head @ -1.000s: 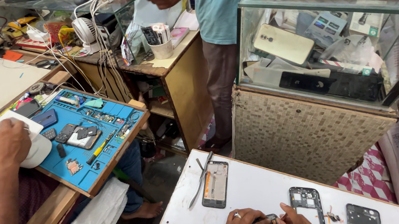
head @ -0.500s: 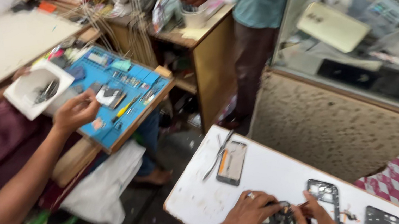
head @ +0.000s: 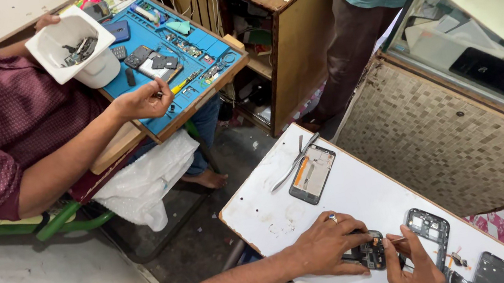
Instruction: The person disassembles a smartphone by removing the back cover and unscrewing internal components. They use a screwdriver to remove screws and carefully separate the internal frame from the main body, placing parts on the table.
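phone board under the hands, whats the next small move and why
Probably ease the tool tip into the small phone board and work at it. The left hand already pins the board to the white table, and the right hand holds a thin tool at its edge.

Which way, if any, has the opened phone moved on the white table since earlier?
No. The opened phone lies beside the tweezers near the white table's far edge; only the camera shifted.
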